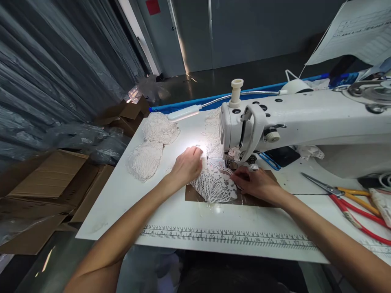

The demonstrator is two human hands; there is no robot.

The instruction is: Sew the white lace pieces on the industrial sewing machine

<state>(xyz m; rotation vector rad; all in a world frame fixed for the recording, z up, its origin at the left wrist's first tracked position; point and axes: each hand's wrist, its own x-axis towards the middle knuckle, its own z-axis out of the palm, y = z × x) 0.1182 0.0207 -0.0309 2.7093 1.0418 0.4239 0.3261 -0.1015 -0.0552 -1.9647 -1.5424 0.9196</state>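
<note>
A white lace bra cup [214, 188] lies under the needle end of the white sewing machine [290, 118], partly over a brown plate [259, 199]. My left hand [187, 165] is at the lace's upper left edge, its fingers curled together and pinching the lace. On the opposite side, beside the presser foot, my right hand [255, 183] grips the lace's right edge between thumb and fingers. Its fingertips are partly hidden below the machine head. More lace cups [146, 160] sit to the left on the white table [122, 215].
A slim lamp [185, 113] on a bendy neck lights the needle area. Scissors [324, 185] with red and orange handles, a blue cutter [269, 161] and a dark phone [284, 156] lie to the right. Printed ruler marks [226, 237] run along the front edge. Cardboard boxes [49, 173] stand left.
</note>
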